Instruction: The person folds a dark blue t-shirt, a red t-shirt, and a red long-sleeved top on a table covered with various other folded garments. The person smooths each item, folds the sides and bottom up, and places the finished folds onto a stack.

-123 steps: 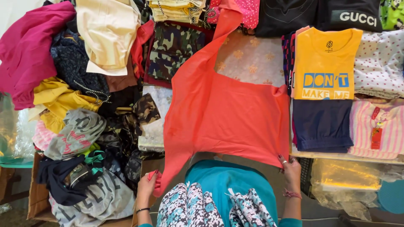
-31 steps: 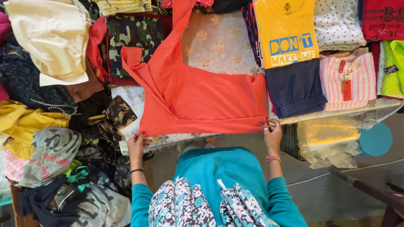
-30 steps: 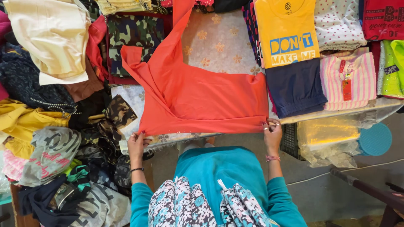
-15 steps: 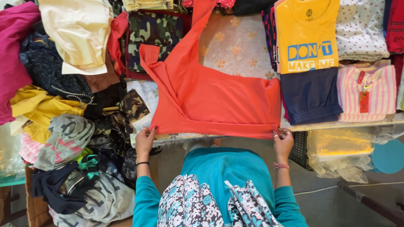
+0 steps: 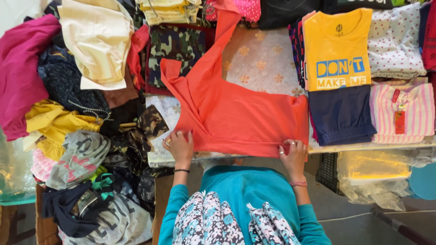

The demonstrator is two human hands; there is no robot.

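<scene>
Head view, left hand [image 5: 178,144] and right hand [image 5: 294,156] pinching orange garment [image 5: 240,118] hem, fingertips partly tucked under, sleeve top cut off.

A table [image 5: 363,147] was covered by a pale cloth with a gold flower pattern [image 5: 261,59], seen where it was left bare. A jumbled heap of clothes [image 5: 77,136] was piled at the left edge, and folded garments were laid in rows along the right side. Beneath the table's front edge a dark slatted crate [image 5: 328,170] was seen, with clear plastic bags [image 5: 377,174] stacked just beside it. A grey floor [image 5: 345,218] was crossed by a thin white cable [image 5: 363,214]. The scene was lit evenly by soft, daylight-like light; no walls or windows could be made out.
</scene>
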